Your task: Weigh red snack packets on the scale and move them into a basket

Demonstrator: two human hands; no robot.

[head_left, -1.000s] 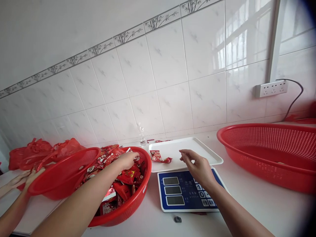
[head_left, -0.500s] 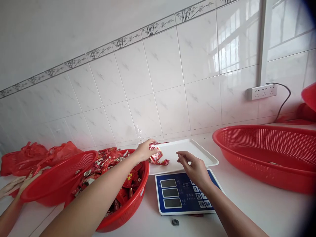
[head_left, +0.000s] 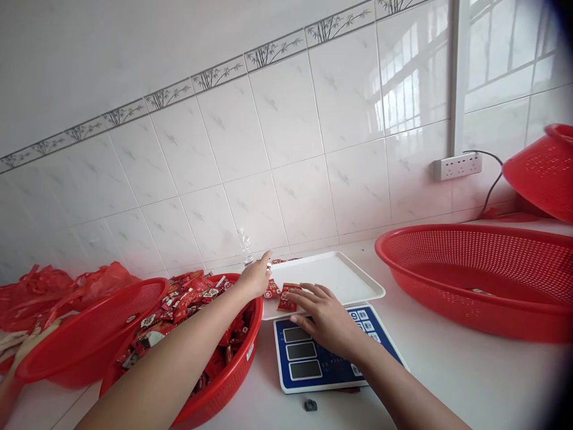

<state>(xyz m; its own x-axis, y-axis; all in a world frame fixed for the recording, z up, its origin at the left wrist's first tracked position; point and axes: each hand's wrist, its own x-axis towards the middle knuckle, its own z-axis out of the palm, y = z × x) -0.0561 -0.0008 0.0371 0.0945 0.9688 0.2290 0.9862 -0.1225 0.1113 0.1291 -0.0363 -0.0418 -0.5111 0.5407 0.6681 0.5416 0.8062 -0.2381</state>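
Red candy packets (head_left: 289, 297) lie at the left front of the white scale tray (head_left: 344, 279). My right hand (head_left: 320, 310) is over the front edge of the tray, its fingers spread and touching or just above one packet. Beneath it is the blue scale panel (head_left: 333, 358) with three displays. My left hand (head_left: 257, 276) is at the tray's left edge, beside the packets; its fingers are partly hidden and what they hold, if anything, cannot be made out. Under my left forearm stands a red basket (head_left: 233, 376) heaped with red wrapped packets.
A wide red basket (head_left: 470, 319) stands at the right, with another tilted red basket (head_left: 544, 173) behind it. At the left are a red colander (head_left: 85, 340), red plastic bags (head_left: 107, 278) and another person's hand (head_left: 36, 340). A small dark object (head_left: 310, 405) lies before the scale.
The packet my left hand held up is no longer seen in it. My right hand has moved left onto the packets and its fingers have spread. The view has shifted slightly right.
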